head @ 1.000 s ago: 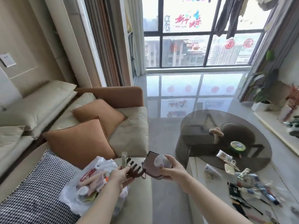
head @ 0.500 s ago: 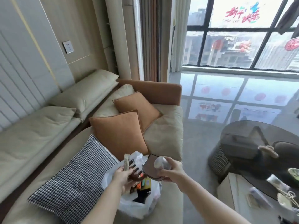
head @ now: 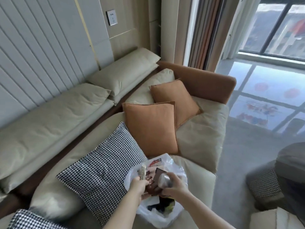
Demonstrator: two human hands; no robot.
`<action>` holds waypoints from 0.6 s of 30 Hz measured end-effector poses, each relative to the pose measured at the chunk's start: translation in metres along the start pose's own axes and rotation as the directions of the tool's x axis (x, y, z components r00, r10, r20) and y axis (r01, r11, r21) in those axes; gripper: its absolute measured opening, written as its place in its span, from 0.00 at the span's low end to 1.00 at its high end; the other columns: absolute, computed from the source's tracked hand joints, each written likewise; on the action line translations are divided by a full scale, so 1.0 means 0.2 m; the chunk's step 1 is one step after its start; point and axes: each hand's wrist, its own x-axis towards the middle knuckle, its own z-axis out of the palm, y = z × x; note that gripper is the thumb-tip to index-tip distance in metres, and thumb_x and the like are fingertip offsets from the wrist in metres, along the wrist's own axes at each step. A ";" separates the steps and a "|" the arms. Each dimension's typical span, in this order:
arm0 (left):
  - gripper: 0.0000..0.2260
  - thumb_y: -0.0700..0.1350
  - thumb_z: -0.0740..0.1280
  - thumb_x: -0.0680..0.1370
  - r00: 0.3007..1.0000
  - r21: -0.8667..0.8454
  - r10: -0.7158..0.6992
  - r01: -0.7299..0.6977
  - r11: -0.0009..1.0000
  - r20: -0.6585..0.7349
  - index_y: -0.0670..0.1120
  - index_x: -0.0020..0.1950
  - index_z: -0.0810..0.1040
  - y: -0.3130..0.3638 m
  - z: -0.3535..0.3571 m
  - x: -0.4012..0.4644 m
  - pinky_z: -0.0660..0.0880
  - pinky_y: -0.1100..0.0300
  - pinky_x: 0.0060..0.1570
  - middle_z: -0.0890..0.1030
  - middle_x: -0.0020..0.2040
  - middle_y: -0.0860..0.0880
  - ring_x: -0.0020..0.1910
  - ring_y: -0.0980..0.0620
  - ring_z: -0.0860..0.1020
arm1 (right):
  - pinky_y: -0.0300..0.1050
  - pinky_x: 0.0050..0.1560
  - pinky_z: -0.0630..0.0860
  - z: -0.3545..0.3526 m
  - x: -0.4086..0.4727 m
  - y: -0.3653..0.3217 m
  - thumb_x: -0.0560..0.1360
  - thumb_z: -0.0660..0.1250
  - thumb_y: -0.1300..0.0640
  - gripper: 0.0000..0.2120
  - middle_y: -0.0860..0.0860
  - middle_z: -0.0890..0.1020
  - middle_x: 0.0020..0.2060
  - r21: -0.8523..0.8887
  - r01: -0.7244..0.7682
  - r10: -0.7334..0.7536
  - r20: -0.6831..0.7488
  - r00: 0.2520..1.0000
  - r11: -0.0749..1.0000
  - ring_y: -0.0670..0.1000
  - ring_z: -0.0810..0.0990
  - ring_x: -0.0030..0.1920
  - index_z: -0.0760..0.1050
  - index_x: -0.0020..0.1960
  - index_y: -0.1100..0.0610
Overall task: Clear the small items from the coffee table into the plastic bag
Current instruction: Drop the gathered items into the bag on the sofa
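Both hands are held over the open mouth of a white plastic bag (head: 162, 219) that sits on the beige sofa seat (head: 200, 136), just in front of the nearer orange cushion (head: 149, 128) and beside a black-and-white houndstooth cushion (head: 102, 172); the left hand (head: 139, 185) is curled around a narrow pale packet (head: 142, 171), which stands upright above the knuckles, and its fingers also grip a dark brown hair claw (head: 151, 187) lying low between the two hands; the right hand (head: 173, 185) is curled around a small clear plastic item (head: 165, 180) together with a flat dark brown case (head: 158, 175), the case tilted toward the left hand; all four held items hang directly above the bag opening, not yet inside it; the bag already contains dark and yellow-green objects (head: 165, 206) and a red-printed wrapper (head: 155, 162) near its far rim, their identity unclear; a second orange cushion (head: 175, 98) leans behind the first against the orange sofa arm (head: 203, 80); a wall socket (head: 111, 17) is mounted above the back cushions; a tall window (head: 279, 27) stands at upper right above a glossy floor (head: 257, 103).
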 end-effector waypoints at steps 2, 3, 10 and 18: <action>0.10 0.34 0.61 0.77 0.998 0.077 -0.040 0.043 0.996 -0.039 0.42 0.57 0.73 -0.03 0.04 0.08 0.80 0.49 0.45 0.79 0.48 0.40 0.48 0.42 0.78 | 0.21 0.37 0.69 0.01 0.10 0.03 0.68 0.70 0.64 0.29 0.52 0.64 0.57 -0.126 -0.018 0.019 0.003 1.000 0.992 0.47 0.69 0.49 0.67 0.66 0.49; 0.11 0.34 0.61 0.77 0.996 0.110 -0.068 0.073 0.991 -0.051 0.42 0.59 0.73 -0.05 0.06 0.11 0.80 0.49 0.46 0.79 0.49 0.40 0.49 0.41 0.79 | 0.23 0.44 0.70 0.02 0.14 0.05 0.67 0.70 0.63 0.29 0.52 0.64 0.57 -0.168 -0.014 0.012 -0.012 1.000 0.986 0.48 0.68 0.52 0.68 0.66 0.50; 0.17 0.34 0.58 0.78 0.980 0.326 -0.037 0.102 0.940 -0.198 0.41 0.66 0.69 -0.12 0.11 0.36 0.68 0.65 0.32 0.75 0.46 0.47 0.39 0.53 0.72 | 0.40 0.64 0.70 0.12 0.43 0.11 0.66 0.70 0.55 0.31 0.50 0.61 0.61 -0.380 0.031 -0.007 0.065 0.998 0.924 0.52 0.70 0.62 0.67 0.67 0.44; 0.16 0.38 0.65 0.74 0.980 0.386 -0.102 0.163 0.908 -0.173 0.44 0.62 0.75 -0.22 0.06 0.61 0.79 0.56 0.49 0.81 0.49 0.47 0.47 0.47 0.80 | 0.43 0.69 0.64 0.14 0.59 0.15 0.68 0.69 0.53 0.34 0.53 0.53 0.73 -0.475 0.053 -0.019 0.076 0.997 0.879 0.55 0.61 0.72 0.61 0.71 0.45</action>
